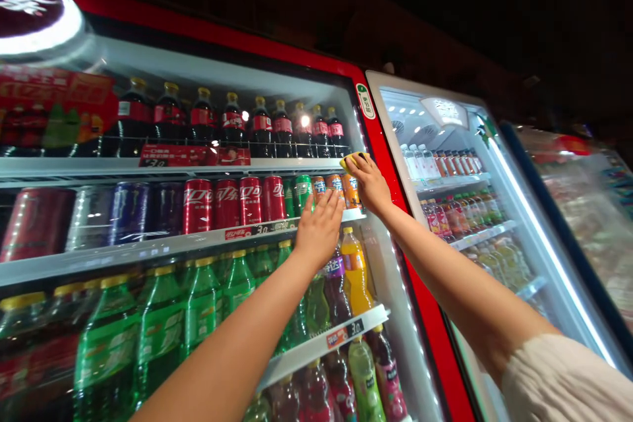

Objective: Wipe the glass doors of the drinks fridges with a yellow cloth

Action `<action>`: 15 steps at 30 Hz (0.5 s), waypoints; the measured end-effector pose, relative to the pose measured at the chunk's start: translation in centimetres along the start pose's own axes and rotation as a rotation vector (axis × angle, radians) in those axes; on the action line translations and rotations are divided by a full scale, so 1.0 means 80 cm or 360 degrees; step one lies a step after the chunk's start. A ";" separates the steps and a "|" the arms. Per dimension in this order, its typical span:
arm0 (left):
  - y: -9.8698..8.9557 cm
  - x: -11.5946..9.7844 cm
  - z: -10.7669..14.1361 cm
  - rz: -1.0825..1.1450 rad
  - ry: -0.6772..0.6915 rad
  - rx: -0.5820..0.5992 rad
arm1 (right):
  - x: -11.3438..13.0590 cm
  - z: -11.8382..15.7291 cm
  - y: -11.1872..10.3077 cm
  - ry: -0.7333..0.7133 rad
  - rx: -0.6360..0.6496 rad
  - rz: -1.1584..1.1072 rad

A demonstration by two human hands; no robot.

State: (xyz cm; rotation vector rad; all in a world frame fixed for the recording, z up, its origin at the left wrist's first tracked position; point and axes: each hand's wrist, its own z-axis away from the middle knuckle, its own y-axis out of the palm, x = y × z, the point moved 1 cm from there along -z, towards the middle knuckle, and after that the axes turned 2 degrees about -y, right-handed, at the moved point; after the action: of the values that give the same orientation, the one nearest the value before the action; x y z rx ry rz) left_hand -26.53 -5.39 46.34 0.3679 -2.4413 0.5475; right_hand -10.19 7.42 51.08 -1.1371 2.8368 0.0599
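Note:
Both arms reach up to the glass door of a red-framed drinks fridge (376, 138). My right hand (370, 183) holds a yellow cloth (356, 159) against the glass near the door's right edge, its fingers over the cloth. Lower and to the left, my left hand (320, 227) lies flat on the glass with its fingers stretched out and nothing in it. Behind the glass near the hands are orange cans (351, 191) and a green can (303, 192).
Cola bottles (232, 120) stand on the upper shelf, red cans (250, 200) below them, and green bottles (202, 303) lower down. A white-framed fridge (401, 145) with more drinks adjoins on the right. A round lit sign (34, 6) is at the upper left.

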 end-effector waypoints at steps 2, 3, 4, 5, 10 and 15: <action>0.003 -0.011 -0.001 -0.0021 0.0013 0.0022 | -0.019 0.007 -0.002 0.0058 -0.0022 0.0033; 0.005 -0.015 0.001 -0.0028 0.0018 0.0030 | -0.025 0.017 -0.003 0.0073 -0.0033 0.0042; 0.007 -0.017 0.002 -0.0031 0.0019 0.0032 | -0.028 0.029 -0.002 0.0073 -0.0043 0.0047; 0.009 -0.019 0.004 -0.0029 0.0018 0.0029 | -0.028 0.040 -0.001 0.0058 -0.0052 0.0047; 0.020 -0.027 -0.005 -0.0018 0.0036 -0.0063 | -0.029 0.042 -0.001 -0.0134 -0.0021 0.0038; 0.032 -0.045 -0.022 0.0007 0.0044 -0.0066 | -0.073 0.002 -0.011 -0.0141 0.0068 0.0053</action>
State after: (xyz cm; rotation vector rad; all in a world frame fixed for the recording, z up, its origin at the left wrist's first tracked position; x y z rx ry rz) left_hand -23.80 -1.86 44.63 0.3356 -2.4234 0.5002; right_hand -5.34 10.81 51.43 -1.0517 2.7654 0.0501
